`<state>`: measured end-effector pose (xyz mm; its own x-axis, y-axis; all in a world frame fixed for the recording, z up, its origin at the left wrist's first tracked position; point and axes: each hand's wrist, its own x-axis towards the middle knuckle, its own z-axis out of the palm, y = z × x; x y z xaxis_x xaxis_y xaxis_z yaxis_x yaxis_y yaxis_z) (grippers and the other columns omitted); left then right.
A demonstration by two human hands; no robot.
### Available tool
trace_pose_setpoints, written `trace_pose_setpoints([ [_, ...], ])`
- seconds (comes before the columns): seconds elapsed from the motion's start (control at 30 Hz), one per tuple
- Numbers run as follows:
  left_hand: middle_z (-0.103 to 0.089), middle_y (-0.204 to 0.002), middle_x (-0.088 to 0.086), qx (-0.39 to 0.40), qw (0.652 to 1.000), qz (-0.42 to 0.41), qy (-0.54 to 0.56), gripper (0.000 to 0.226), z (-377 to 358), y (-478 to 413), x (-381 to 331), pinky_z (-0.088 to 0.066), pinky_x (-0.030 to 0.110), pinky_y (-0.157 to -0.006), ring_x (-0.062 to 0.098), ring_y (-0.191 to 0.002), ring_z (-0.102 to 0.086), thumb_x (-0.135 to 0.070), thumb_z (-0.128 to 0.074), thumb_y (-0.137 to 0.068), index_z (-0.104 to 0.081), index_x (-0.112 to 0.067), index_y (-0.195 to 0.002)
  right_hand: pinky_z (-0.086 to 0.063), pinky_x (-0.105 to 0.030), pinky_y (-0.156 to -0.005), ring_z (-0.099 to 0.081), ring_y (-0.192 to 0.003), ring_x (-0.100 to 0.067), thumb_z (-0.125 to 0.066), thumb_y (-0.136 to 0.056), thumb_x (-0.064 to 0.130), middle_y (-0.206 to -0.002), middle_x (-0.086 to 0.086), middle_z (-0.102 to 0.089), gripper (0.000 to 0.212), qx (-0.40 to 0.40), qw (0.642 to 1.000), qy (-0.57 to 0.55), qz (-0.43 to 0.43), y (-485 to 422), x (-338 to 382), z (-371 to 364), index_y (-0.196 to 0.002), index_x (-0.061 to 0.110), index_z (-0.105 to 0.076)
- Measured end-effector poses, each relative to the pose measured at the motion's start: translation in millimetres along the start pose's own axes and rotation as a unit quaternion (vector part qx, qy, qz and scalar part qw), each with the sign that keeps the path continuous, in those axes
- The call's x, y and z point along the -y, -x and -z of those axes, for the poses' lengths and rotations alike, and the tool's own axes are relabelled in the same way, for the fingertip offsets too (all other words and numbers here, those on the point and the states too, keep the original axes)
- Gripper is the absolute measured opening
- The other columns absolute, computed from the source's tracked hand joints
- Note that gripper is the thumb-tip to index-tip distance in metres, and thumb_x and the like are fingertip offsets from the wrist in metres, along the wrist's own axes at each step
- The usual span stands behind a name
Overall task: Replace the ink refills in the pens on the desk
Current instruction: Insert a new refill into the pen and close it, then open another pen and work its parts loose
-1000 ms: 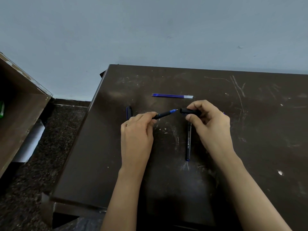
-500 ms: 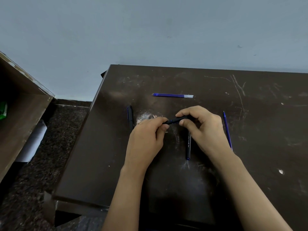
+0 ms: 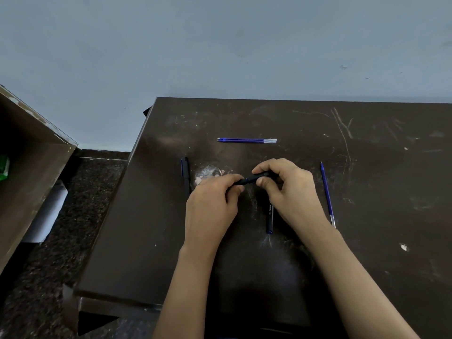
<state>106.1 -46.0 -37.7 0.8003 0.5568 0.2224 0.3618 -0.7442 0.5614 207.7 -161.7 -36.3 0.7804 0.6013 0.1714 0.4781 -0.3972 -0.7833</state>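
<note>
Open desk (image 3: 367, 265) surface is left far right and near front. The middle is obstructed by a black pen (image 3: 269, 214), a side refill (image 3: 327, 192), a far refill (image 3: 247, 140), and what may be a cap (image 3: 186, 174).

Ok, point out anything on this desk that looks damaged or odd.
The desk is heavily scratched, with a whitish scuffed patch just beyond the left hand. A small white speck sits near the right. The pens and refills look intact.
</note>
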Motion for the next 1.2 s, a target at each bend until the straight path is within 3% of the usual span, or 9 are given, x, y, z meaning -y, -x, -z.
trace_pose_setpoints([
  [0.1, -0.069, -0.092, -0.007, 0.011, 0.999, 0.035, 0.036, 0.019, -7, -1, -9, -0.045, 0.016, -0.075, 0.008, -0.083, -0.062, -0.022, -0.067, -0.087, -0.073, -0.021, -0.105, -0.04, -0.004, -0.078, -0.054, -0.08, 0.0, -0.068, -0.078, 0.001, -0.1, 0.005, -0.059, 0.034, -0.044, 0.999, -0.003, -0.028, 0, 1, 0, -0.109, 0.016, -0.062],
  [0.2, -0.063, -0.094, -0.006, -0.005, 0.997, 0.069, 0.019, 0.022, -14, -1, -18, -0.035, 0.005, -0.065, 0.003, -0.081, -0.055, -0.028, -0.065, -0.089, -0.072, -0.019, -0.107, -0.043, -0.004, -0.069, -0.052, -0.082, -0.002, -0.072, -0.08, 0.014, -0.109, 0.007, -0.051, 0.044, -0.069, 0.994, 0.001, -0.091, 1, -3, 5, -0.12, 0.02, -0.055],
  [0.4, -0.06, -0.095, -0.008, 0.007, 0.987, 0.155, -0.037, 0.023, -23, 0, -31, -0.034, 0.021, -0.066, 0.005, -0.083, -0.051, -0.038, -0.059, -0.09, -0.063, -0.025, -0.11, -0.041, 0.001, -0.065, -0.053, -0.067, 0.001, -0.073, -0.081, 0.021, -0.099, 0.0, -0.058, 0.039, -0.046, 0.989, 0.013, -0.141, 5, -14, 7, -0.118, 0.017, -0.062],
  [0.63, -0.059, -0.086, -0.011, 0.059, 0.988, 0.136, -0.034, 0.03, -28, -2, -37, -0.04, 0.022, -0.062, 0.005, -0.079, -0.057, -0.043, -0.061, -0.088, -0.056, -0.031, -0.116, -0.04, -0.002, -0.063, -0.053, -0.07, 0.004, -0.067, -0.085, 0.021, -0.094, 0.001, -0.063, 0.04, -0.017, 0.989, 0.023, -0.146, 6, -19, 3, -0.125, 0.019, -0.059],
  [0.77, -0.06, -0.083, -0.012, 0.074, 0.989, 0.124, -0.03, 0.028, -28, -2, -36, -0.035, 0.014, -0.053, 0.003, -0.074, -0.056, -0.041, -0.059, -0.089, -0.056, -0.033, -0.116, -0.04, -0.002, -0.063, -0.053, -0.071, 0.004, -0.066, -0.086, 0.02, -0.093, 0.002, -0.063, 0.04, -0.025, 0.989, 0.012, -0.145, 5, -19, 1, -0.125, 0.019, -0.059],
  [1.2, -0.063, -0.083, -0.011, 0.087, 0.99, 0.114, -0.015, 0.025, -27, -2, -37, -0.034, 0.015, -0.054, 0.004, -0.075, -0.059, -0.038, -0.056, -0.091, -0.057, -0.033, -0.115, -0.039, 0.003, -0.066, -0.055, -0.071, 0.005, -0.065, -0.086, 0.018, -0.089, 0.003, -0.065, 0.038, -0.032, 0.988, 0.002, -0.148, 5, -18, -3, -0.124, 0.018, -0.06],
])
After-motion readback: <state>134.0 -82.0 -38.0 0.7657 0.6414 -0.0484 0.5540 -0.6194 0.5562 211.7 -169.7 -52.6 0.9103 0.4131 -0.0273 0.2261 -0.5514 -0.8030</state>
